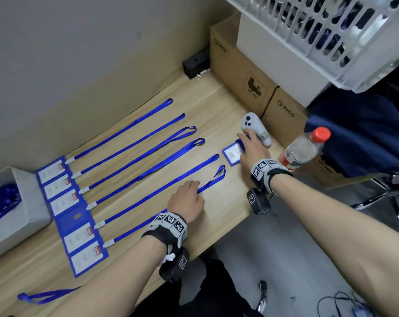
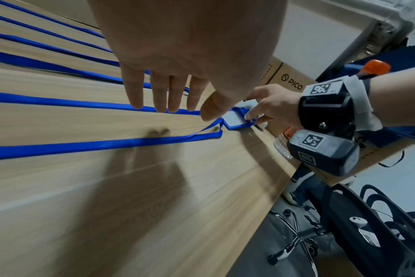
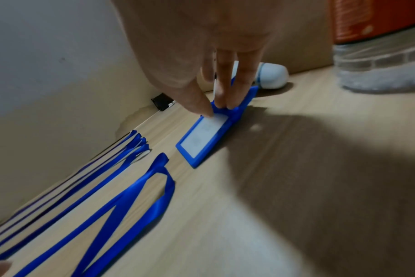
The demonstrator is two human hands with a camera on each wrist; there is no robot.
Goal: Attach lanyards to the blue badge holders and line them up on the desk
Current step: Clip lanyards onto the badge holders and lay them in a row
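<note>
Several blue badge holders (image 1: 72,213) lie in a row at the desk's left, each with a blue lanyard stretched diagonally toward the right. My left hand (image 1: 197,191) rests flat on the nearest lanyard (image 1: 129,233), close to its looped end; straight fingertips (image 2: 154,109) touch the strap (image 2: 83,146). A loose badge holder (image 1: 231,154) with a white card lies beyond the loops. My right hand (image 1: 244,143) pinches its top edge between thumb and fingers (image 3: 223,105). The holder (image 3: 204,136) lies flat, with a blue flap raised behind the fingers.
A white controller (image 1: 254,129) and a red-capped water bottle (image 1: 303,149) stand right of the loose holder, before cardboard boxes (image 1: 283,117). A white basket (image 1: 331,30) hangs above them. A grey tray (image 1: 22,186) holds spare lanyards; another loose lanyard (image 1: 45,296) lies front left.
</note>
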